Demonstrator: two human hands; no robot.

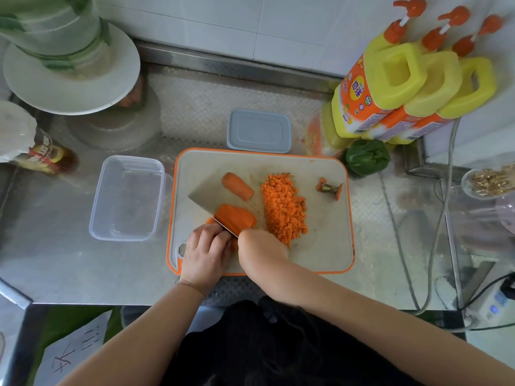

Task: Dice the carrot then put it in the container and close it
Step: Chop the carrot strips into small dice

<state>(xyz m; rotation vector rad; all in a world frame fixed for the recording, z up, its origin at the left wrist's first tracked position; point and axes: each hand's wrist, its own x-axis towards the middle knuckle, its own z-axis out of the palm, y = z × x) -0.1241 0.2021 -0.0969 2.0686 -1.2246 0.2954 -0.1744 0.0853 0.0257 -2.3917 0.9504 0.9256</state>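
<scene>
On the orange-rimmed cutting board (328,246) a carrot chunk (235,215) lies under the cleaver (206,195), whose blade cuts into it. My left hand (207,253) presses down on the carrot's near-left end. My right hand (260,246) grips the cleaver's handle, which is hidden under it. A second carrot piece (237,186) lies further back. A heap of diced carrot (284,207) sits to the right. The carrot's stem end (330,188) rests near the board's right edge. The clear container (126,197) stands uncovered left of the board. Its grey lid (259,131) lies behind the board.
Yellow pump bottles (404,84) stand at the back right with a green pepper (366,157) below them. A white plate under a glass vessel (69,65) and a sauce bottle (41,154) occupy the back left. Cables (434,246) and a bowl (490,181) are at the right.
</scene>
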